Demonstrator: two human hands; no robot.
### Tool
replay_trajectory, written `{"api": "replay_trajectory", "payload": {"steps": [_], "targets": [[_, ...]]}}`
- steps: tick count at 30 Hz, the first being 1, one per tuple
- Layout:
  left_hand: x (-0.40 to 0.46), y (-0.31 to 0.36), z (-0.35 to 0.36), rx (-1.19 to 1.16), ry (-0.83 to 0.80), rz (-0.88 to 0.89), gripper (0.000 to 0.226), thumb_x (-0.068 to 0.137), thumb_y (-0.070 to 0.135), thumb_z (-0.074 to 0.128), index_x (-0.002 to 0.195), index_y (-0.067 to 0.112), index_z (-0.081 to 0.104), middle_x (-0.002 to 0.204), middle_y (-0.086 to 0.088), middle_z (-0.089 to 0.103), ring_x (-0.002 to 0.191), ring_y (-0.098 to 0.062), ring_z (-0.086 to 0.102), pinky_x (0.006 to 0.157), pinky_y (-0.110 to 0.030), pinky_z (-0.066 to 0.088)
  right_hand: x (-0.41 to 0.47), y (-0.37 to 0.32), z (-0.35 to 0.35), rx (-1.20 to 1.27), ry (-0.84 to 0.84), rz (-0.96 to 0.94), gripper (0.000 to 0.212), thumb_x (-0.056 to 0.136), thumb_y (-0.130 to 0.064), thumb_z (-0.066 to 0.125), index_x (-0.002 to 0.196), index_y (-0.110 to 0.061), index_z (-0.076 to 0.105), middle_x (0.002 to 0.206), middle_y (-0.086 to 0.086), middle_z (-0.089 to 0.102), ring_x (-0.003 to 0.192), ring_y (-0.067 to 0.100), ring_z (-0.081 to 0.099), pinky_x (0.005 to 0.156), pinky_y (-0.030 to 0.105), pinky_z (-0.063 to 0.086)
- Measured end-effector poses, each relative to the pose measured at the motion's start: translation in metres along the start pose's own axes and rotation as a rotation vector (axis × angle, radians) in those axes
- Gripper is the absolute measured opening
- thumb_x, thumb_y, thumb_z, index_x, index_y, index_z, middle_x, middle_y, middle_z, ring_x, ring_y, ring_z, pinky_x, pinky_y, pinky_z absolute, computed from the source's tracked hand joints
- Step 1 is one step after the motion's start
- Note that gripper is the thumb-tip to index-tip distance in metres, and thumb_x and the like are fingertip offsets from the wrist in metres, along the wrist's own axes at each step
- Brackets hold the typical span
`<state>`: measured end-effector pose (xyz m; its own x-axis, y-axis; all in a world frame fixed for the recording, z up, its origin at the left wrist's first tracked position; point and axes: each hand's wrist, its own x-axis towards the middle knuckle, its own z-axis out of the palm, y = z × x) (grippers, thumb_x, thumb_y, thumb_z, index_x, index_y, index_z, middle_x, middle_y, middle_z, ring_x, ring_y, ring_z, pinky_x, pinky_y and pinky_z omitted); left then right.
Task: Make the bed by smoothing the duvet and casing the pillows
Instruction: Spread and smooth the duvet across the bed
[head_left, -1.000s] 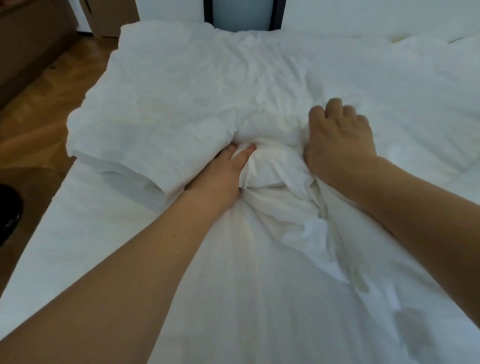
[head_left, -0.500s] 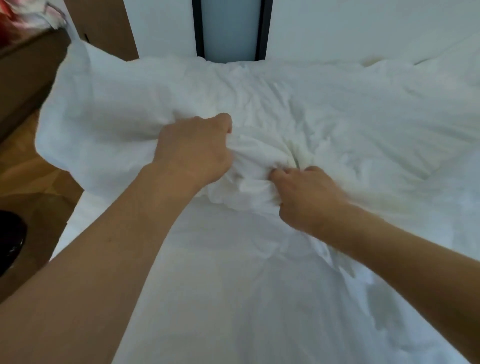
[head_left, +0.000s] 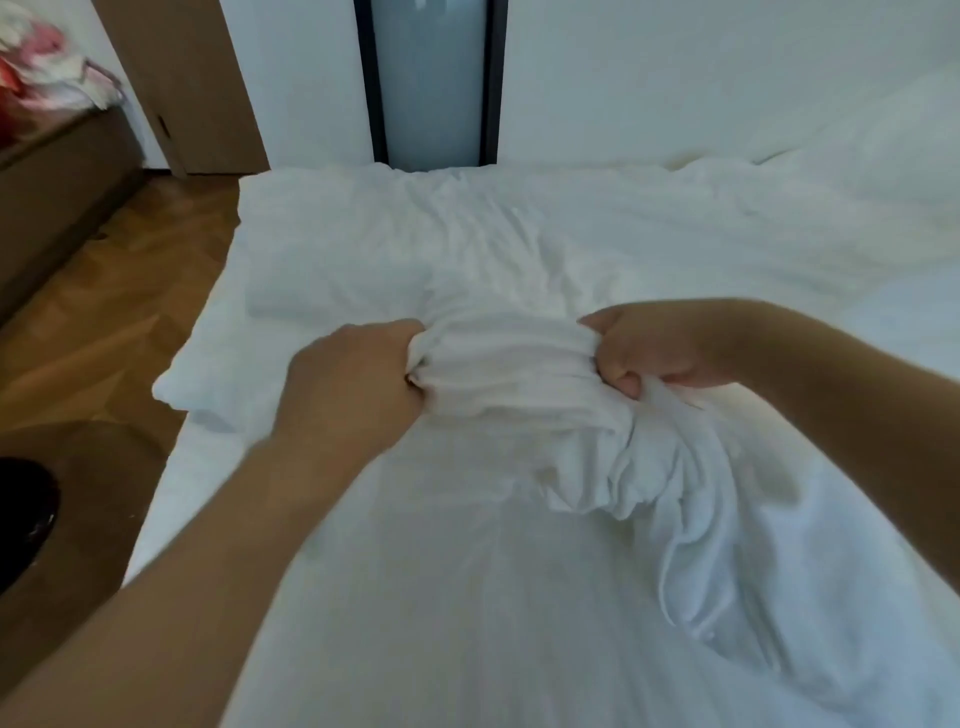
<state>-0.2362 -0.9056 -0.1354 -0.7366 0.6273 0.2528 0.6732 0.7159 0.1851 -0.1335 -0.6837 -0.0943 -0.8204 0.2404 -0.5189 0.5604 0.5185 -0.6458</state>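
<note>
While both fists clamp a gathered bunch of white crumpled cotton fabric (head_left: 519, 374), the left hand (head_left: 353, 379) grips its left end and the right hand (head_left: 654, 348) its right end, the two hands held apart with the bunch stretched between them. The fabric lies near the middle of the white bed (head_left: 415, 597), its loose folds trailing toward the right forearm. Left of the bed runs brown wooden parquet floor (head_left: 104, 332).

Black object (head_left: 23, 525) cut off left.
</note>
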Motion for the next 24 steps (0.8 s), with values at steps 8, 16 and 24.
{"api": "replay_trajectory", "payload": {"steps": [8,16,24], "targets": [[-0.119,-0.012,0.000,0.775,-1.483,0.085,0.054,0.095,0.024,0.052,0.147,0.015,0.040,0.152,-0.010,0.037,0.137,-0.028,0.039,0.111,-0.034,0.032,-0.043,0.027,0.109,0.140,-0.532,0.062,0.043,0.089,0.004,0.051,0.125,-0.019,0.060,0.135,0.002,0.056,0.126,0.016,0.051,0.110,0.034,0.039],[-0.129,0.161,0.001,0.064,-1.004,0.546,0.045,0.085,0.051,0.055,0.120,0.022,0.053,0.097,0.003,0.058,0.091,-0.022,0.052,0.072,-0.031,0.041,-0.126,0.113,0.033,0.420,0.199,0.131,0.026,0.091,0.004,0.047,0.114,0.000,0.059,0.101,0.021,0.071,0.090,0.033,0.070,0.080,0.041,0.057],[-0.156,0.267,0.111,0.657,-0.557,0.524,0.092,0.083,0.047,0.058,0.149,0.001,0.014,0.144,-0.023,0.020,0.129,-0.042,0.030,0.106,-0.063,0.024,-0.191,0.322,0.014,0.526,1.071,0.731,0.043,0.092,-0.016,0.043,0.132,-0.001,0.045,0.133,0.019,0.047,0.119,0.036,0.047,0.096,0.040,0.041]]}}
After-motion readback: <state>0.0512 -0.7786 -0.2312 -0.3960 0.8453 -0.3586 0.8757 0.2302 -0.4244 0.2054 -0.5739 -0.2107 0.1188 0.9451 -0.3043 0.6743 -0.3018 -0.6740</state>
